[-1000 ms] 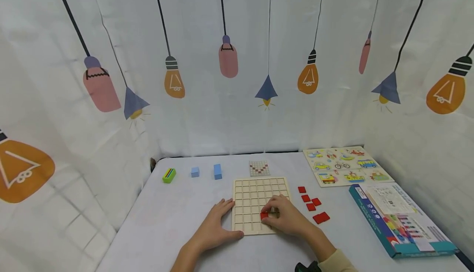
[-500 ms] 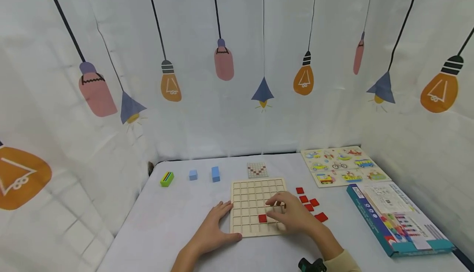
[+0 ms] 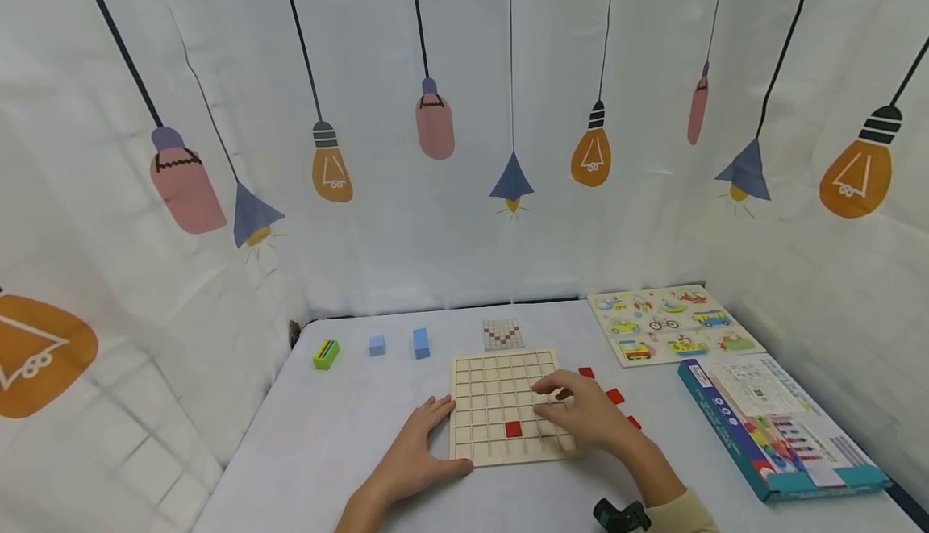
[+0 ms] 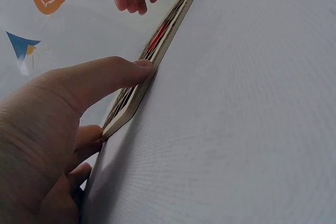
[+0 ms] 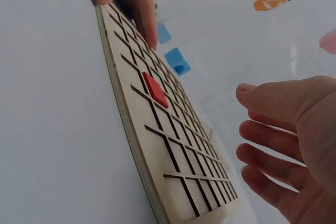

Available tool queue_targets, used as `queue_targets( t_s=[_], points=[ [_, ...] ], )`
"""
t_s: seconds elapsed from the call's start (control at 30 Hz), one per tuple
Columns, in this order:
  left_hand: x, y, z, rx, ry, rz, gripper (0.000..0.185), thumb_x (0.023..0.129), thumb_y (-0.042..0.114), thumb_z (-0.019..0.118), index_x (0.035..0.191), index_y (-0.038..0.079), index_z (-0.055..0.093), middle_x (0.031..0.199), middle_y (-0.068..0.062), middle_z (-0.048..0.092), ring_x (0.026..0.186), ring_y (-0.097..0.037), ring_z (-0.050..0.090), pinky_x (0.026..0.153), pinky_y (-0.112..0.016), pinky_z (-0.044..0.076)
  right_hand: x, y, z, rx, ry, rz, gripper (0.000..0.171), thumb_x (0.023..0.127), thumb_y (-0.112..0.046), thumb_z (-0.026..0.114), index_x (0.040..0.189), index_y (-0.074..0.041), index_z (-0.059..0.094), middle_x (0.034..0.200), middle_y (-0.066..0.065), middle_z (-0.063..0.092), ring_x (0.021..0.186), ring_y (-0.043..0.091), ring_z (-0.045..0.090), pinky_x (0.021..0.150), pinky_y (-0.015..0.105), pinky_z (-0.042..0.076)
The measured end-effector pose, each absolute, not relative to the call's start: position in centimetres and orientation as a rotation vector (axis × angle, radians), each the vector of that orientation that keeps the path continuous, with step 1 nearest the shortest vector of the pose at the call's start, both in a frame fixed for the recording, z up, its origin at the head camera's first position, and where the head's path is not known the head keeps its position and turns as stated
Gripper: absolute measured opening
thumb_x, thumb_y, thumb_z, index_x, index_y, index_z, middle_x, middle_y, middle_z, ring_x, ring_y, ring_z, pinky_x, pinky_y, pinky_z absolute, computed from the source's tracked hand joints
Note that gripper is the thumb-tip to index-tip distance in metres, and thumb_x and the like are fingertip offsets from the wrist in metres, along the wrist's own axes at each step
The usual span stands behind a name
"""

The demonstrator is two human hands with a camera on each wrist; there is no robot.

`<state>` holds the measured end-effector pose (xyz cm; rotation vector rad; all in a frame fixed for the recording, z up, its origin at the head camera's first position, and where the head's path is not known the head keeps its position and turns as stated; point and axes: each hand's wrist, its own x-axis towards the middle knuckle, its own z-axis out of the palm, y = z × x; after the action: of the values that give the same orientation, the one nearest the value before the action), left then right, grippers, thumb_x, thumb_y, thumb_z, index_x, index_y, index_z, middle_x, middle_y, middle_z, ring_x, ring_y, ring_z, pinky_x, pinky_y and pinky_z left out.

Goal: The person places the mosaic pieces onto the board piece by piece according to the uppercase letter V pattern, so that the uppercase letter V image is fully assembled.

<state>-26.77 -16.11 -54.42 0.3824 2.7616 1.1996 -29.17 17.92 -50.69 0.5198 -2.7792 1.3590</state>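
In the head view, a square wooden grid board [image 3: 477, 456] lies on the table. One red square tile [image 3: 514, 429] sits in a cell of its lower rows; the right wrist view shows this red tile [image 5: 155, 89] too. My left hand [image 3: 416, 451] rests at the board's lower left corner, thumb on the front edge and fingertips against the left side. Above the board's right side hovers my right hand [image 3: 586, 414], thumb and fingers apart, nothing between them. Loose red tiles [image 3: 614, 396] lie right of the board, partly hidden by this hand.
Behind the board lies a small patterned card [image 3: 503, 335]. Two blue blocks [image 3: 422, 343] and a striped green block [image 3: 327, 355] are at the back left. A picture puzzle board [image 3: 671, 323] and a flat box [image 3: 787, 428] occupy the right side.
My right hand has let go of the red tile, leaving it on the grid, and has moved right and up from it. The left hand has stayed at the board's corner.
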Motion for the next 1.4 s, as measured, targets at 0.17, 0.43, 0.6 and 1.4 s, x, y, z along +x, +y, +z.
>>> queue_targets(
  t_s=[0.17,0.43,0.6,1.4],
  points=[
    [-27.0,-16.1,-54.7,0.386,2.76,1.185,0.109,0.076,0.065,0.095,0.167,0.021,0.052,0.179,0.001,0.042,0.172,-0.041,0.025,0.132,-0.078,0.026,-29.6,19.1,-50.6,0.497,-2.773,1.352,0.032,0.101,-0.032,0.084,0.13,-0.019,0.078,0.132,-0.003,0.079,0.121,0.023,0.071,0.104,0.045,0.062],
    [-26.8,-16.1,-54.5,0.388,2.781,1.18,0.108,0.076,0.062,0.096,0.166,0.02,0.054,0.178,0.001,0.045,0.171,-0.041,0.027,0.132,-0.078,0.028,-30.7,21.4,-50.8,0.395,-2.754,1.322,0.035,0.101,-0.03,0.085,0.133,-0.019,0.078,0.131,-0.005,0.078,0.123,0.022,0.071,0.109,0.051,0.061],
    [-26.7,-16.1,-54.6,0.38,2.776,1.183,0.109,0.075,0.063,0.096,0.166,0.02,0.054,0.178,0.002,0.044,0.172,-0.04,0.026,0.132,-0.078,0.027,-31.4,22.9,-51.2,0.336,-2.752,1.288,0.035,0.1,-0.028,0.086,0.133,-0.02,0.078,0.129,-0.006,0.078,0.122,0.023,0.073,0.108,0.049,0.064],
    [-26.8,-16.1,-54.6,0.353,2.745,1.191,0.111,0.076,0.066,0.094,0.167,0.021,0.052,0.179,0.003,0.042,0.173,-0.041,0.024,0.133,-0.079,0.023,-32.6,25.8,-51.8,0.134,-2.809,1.312,0.039,0.101,-0.032,0.084,0.137,-0.02,0.075,0.135,0.004,0.076,0.128,0.03,0.067,0.101,0.046,0.067]
  ],
)
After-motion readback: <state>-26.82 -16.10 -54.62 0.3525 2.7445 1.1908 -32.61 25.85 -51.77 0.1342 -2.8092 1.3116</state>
